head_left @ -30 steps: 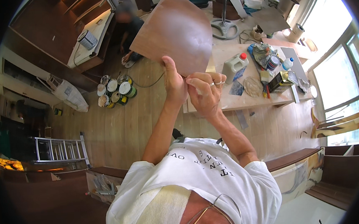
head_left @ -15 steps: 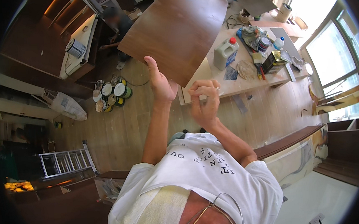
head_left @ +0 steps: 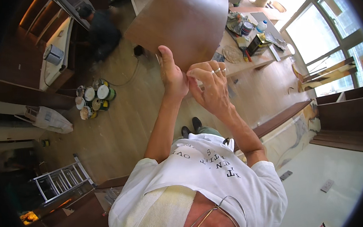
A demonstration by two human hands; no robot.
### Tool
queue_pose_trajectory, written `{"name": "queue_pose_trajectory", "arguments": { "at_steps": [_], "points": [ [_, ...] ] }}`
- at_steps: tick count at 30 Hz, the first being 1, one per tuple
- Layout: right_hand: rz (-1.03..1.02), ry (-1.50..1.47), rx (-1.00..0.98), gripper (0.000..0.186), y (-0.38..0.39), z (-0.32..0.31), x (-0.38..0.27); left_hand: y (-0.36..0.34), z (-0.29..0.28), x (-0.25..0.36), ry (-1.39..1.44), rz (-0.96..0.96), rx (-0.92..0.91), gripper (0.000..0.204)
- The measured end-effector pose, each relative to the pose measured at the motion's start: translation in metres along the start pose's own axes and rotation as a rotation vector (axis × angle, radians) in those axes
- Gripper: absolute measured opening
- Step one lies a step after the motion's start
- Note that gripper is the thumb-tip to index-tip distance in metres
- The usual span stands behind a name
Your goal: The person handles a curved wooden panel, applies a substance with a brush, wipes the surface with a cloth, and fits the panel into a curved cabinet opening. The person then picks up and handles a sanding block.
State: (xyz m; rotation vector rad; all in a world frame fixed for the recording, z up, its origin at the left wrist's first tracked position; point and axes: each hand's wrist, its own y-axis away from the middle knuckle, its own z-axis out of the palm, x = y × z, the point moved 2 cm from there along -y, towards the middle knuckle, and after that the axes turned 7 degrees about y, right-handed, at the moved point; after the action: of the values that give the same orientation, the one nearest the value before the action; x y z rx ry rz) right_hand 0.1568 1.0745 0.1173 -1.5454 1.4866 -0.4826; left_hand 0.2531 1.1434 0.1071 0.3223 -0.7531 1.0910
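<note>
My left hand grips a brown wood-toned panel by its near edge, thumb up along the left side and its other fingers hidden behind. The panel is held up in front of me, tilted, its smooth face catching the light. At the panel's near corner, right beside the left palm, is my right hand. Its fingers are curled in, with rings showing on them. Whatever its fingertips pinch, if anything, is hidden.
Behind the panel stands a worktable with a brush, cans and a bottle. Several paint cans cluster on the floor at left, near a ladder. A person crouches at far left; a counter runs along my right.
My right hand has come in to the panel's near corner from a little apart. The panel has tilted slightly, and my view has shifted so the room's things sit further left.
</note>
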Motion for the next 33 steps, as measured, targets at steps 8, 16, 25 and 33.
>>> {"name": "queue_pose_trajectory", "arguments": {
  "at_steps": [8,16,25,33],
  "points": [
    [-0.025,0.153,0.063,0.023,0.012,-0.014,-0.026,0.033,-0.018,-0.014,-0.013,-0.137,0.056,0.080],
    [-0.098,0.137,0.082,0.033,0.018,-0.034,-0.010,0.046,0.022,-0.012,-0.109,0.106,0.037,0.082],
    [-0.057,0.061,0.222,0.031,0.043,-0.093,0.040,0.052,0.089,-0.062,-0.045,0.073,-0.071,0.073],
    [0.101,-0.006,0.373,0.028,0.110,-0.197,0.137,0.042,0.182,-0.164,0.225,0.001,-0.240,0.064]
  ]
}}
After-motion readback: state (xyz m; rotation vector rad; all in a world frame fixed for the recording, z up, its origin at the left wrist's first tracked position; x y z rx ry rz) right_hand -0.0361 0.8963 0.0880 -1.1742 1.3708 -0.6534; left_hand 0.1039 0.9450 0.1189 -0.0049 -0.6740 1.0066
